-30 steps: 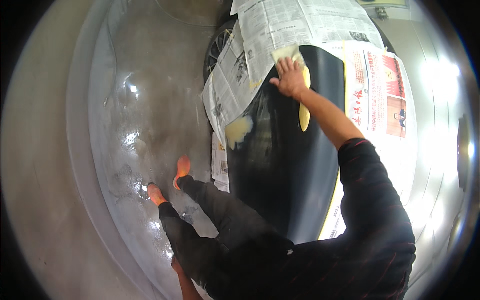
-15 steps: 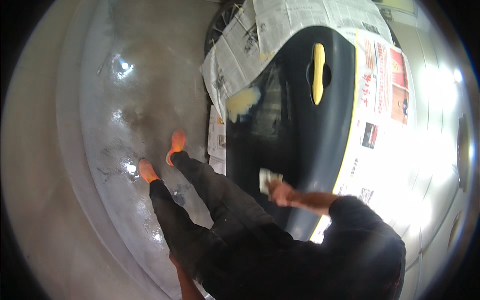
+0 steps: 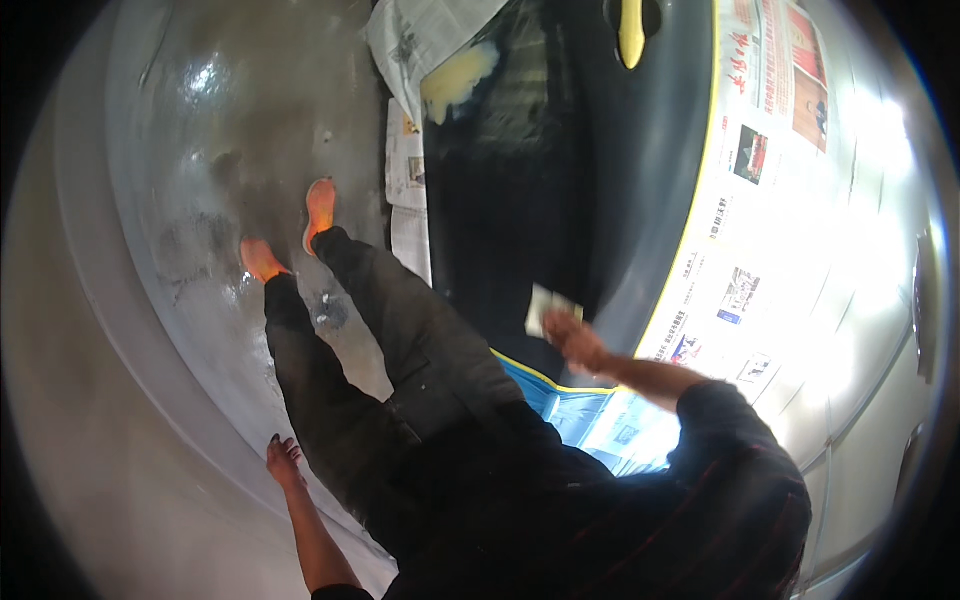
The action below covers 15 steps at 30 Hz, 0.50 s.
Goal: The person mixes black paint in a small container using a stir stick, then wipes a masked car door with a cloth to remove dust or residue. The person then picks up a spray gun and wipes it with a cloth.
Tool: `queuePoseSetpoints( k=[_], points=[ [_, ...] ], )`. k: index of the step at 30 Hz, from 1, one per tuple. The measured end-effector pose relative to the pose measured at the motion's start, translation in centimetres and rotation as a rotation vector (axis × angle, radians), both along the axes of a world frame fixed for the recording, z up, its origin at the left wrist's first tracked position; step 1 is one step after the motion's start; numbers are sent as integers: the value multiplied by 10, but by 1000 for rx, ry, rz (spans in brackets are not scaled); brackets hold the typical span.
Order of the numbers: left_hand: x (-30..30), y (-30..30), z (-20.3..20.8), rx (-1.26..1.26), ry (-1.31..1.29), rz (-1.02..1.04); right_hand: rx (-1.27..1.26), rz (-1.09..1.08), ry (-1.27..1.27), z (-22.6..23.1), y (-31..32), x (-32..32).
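1. The black top [image 3: 600, 520] and dark trousers [image 3: 420, 350] of the person are seen nearest, across the lower part of the view.
2. The left hand [image 3: 284, 458] is held low, beside the left trouser leg and above the floor [image 3: 260, 130]. Its fingers are loosely bent and slightly parted; no object is seen in them.
3. The right hand [image 3: 572, 338] is extended over the lower part of the black panel [image 3: 500, 210]. Its fingers are closed on the near edge of the pale pad [image 3: 545, 303].
4. The pale pad is positioned in front of the lower part of the black panel, with its free part directed up and to the left. Whether the panel is touched by the pad cannot be told.
5. The lower edge of the black panel is bordered by blue film [image 3: 575, 410], just beyond the black top.
6. The right edge of the panel is lined with yellow tape [image 3: 714, 70]. Newspaper sheets [image 3: 770, 240] are laid on the far side of the tape.
7. A beige patch [image 3: 460, 80] is located at the upper left edge of the panel, beside a grey newspaper sheet [image 3: 430, 45].
8. A yellow handle [image 3: 631, 40] is set over a dark recess near the top of the view.
9. Orange shoes [image 3: 319, 205] are planted on the wet-looking floor, to the left of the panel.
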<state>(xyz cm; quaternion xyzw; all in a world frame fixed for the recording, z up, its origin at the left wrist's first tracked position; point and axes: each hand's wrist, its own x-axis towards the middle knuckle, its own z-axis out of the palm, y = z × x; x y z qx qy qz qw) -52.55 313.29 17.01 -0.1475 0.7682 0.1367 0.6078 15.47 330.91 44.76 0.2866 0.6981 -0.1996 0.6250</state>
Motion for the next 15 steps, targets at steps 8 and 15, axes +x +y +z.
queuePoseSetpoints(
  k=[8, 15],
  points=[
    [16, -112, -34, 296, -365, 161, -264, -83, 46, -36, -79, -20],
    [61, -115, -5, 299, -83, -101, -163, -6, 191, -182, -110, -18]
  ],
)
